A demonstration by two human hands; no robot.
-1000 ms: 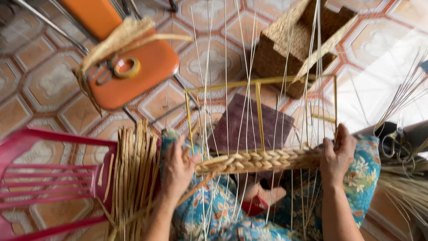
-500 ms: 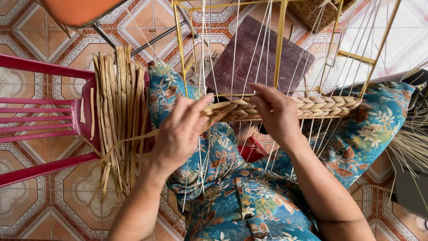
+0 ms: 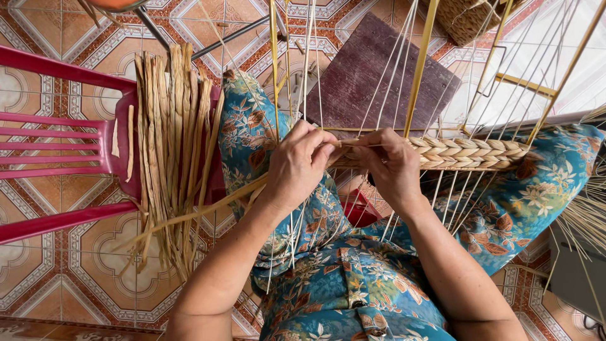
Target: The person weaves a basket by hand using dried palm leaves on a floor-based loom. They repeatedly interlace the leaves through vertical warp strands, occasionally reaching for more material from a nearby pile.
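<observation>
Woven braid band (image 3: 470, 153) is held across the lap on the yellow frame (image 3: 420, 66), pinched closed at its working end by left hand (image 3: 297, 165) and right hand (image 3: 392, 169), dried straw bundle (image 3: 172, 151) kept beside.

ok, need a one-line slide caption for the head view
Left hand and right hand pinch a pale straw strand at the braided straw band on a yellow wire frame, dried straw bundle on the pink plastic chair.

So the woven band (image 3: 467, 153) is a tan, plaited strip of dried fibre running sideways across thin pale upright strands (image 3: 307, 76) on a yellow frame (image 3: 420, 69). Its left end looks unfinished, though it's mostly hidden, with 1 loose flat strand (image 3: 208, 210) trailing down-left.
</observation>
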